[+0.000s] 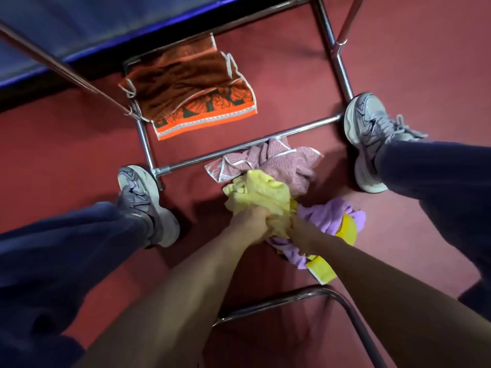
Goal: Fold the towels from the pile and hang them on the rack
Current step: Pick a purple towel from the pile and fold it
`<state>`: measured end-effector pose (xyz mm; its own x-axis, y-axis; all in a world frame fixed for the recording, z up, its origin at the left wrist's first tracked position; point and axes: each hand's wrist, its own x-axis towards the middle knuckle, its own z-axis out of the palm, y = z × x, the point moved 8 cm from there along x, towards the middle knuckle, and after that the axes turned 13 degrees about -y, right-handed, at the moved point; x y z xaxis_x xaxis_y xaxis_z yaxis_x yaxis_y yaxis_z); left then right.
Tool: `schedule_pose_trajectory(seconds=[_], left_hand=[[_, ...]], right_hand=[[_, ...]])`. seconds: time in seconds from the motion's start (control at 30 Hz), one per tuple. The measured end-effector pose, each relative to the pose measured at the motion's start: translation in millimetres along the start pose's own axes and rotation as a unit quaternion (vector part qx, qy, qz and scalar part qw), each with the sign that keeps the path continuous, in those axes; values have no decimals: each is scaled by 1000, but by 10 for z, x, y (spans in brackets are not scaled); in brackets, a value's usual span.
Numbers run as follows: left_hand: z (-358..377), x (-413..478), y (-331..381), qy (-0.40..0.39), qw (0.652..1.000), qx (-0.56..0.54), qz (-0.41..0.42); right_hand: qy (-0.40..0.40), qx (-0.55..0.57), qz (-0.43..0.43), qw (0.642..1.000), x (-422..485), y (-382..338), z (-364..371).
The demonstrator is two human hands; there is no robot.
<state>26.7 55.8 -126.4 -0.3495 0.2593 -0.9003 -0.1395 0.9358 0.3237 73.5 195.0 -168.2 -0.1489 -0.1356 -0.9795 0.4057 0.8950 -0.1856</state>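
Observation:
A pile of towels lies on the red floor between my feet. On top is a crumpled pale yellow towel. My left hand grips its near edge, and my right hand grips the same bunch just to the right. Behind it lies a pink patterned towel. Under my right hand is a purple towel with a bright yellow towel beneath it. An orange and brown towel hangs folded over the far bar of the chrome rack.
My two grey sneakers stand at either side of the rack's base. A curved chrome tube runs under my arms. A blue mat lies at the far side. A thin metal rod crosses the upper left.

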Motion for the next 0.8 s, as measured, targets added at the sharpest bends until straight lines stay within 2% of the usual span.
schedule_pose_trajectory(seconds=[0.17, 0.23, 0.37, 0.43, 0.53, 0.6, 0.67, 0.73, 0.8], left_hand=[[-116, 51, -101, -8, 999, 15, -29], [-217, -9, -141, 0, 999, 13, -40], [-430, -244, -212, 35, 996, -55, -61], [-535, -395, -75, 42, 990, -137, -3], [-625, -660, 362, 9, 983, -145, 111], [-767, -929, 609, 51, 969, -169, 171], [-950, -1213, 748, 120, 958, -173, 196], [-1096, -1481, 802, 161, 957, -154, 186], [-1244, -1740, 832, 190, 963, -89, 168]], right_hand=[[31, -71, -42, 996, 74, -58, 21], [13, -106, -70, 992, -48, -192, -27], [70, -114, -64, 989, -556, -525, -497], [73, -114, -65, 989, -864, -742, -728], [46, -133, -61, 988, -1350, -1051, -1000], [71, -114, -92, 987, -1731, -1243, -1206], [126, -122, -119, 977, -2192, -1375, -1410], [166, -149, -138, 965, -2644, -1460, -1512], [206, -143, -165, 954, -3050, -1517, -1580]])
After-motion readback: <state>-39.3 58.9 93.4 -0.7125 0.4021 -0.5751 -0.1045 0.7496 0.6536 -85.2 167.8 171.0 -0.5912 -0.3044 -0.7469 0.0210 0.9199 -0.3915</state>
